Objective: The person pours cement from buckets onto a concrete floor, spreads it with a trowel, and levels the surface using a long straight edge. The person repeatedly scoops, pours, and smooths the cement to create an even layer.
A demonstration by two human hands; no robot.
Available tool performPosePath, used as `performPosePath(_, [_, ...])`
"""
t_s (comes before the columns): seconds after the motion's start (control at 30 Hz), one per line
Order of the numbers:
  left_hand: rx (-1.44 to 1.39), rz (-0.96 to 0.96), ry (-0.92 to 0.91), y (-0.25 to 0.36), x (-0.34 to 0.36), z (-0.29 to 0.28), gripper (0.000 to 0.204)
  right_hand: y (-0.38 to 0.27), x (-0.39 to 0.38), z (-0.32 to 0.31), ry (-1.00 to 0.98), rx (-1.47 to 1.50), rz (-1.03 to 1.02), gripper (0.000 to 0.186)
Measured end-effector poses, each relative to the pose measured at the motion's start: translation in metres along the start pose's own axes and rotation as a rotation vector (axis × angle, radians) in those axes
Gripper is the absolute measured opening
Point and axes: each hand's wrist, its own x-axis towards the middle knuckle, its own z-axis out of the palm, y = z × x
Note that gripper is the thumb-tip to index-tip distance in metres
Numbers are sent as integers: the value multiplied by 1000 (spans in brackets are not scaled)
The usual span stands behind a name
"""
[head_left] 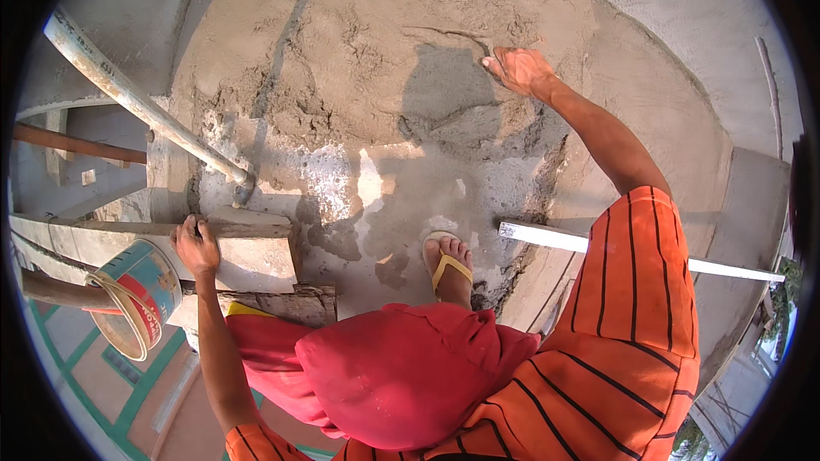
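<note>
Grey-brown wet cement (pixel 350 55) covers the far part of the floor (pixel 367 277), lumpy along its near edge. Two hands are in view. At the cement's right side, the right hand (pixel 519 71) is curled against the surface; I cannot tell whether it grips something. The left hand (pixel 196 246) touches the edge of a pale block (pixel 256 263), fingers bent; whether it grasps or only leans there is unclear.

One pale pole (pixel 141 94) slants across the upper left, its lower end near the block. One white bar (pixel 542 235) lies crosswise at the right, partly hidden by the orange striped sleeve (pixel 636 273). Left of the block hangs one tilted bucket (pixel 152 286), and one brown pole (pixel 81 144) sits above it. One foot in one yellow-strapped sandal (pixel 451 270) stands between block and bar, with red cloth (pixel 401 371) nearer.
</note>
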Motion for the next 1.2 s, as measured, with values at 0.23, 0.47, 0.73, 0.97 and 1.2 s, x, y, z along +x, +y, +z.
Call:
performPosePath(0.23, [19,0,66,11,-5,-4,19,-11,-138,-5,-161,-58,-131,55])
performPosePath(0.47, [-37,-37,-5,17,-8,-16,18,-174,-156,7,31,1124,528,37])
performPosePath(0.73, [-19,15,10,5,-3,-9,29,-357,-52,66,2,1417,610,40])
performPosePath(0.97, [-42,21,33,-4,-8,-2,32,-299,-136,65,135,1838,806,31])
performPosePath(1.2, [-94,-39,-72,12,-3,-17,31,-257,-177,64,248,1784,904,30])
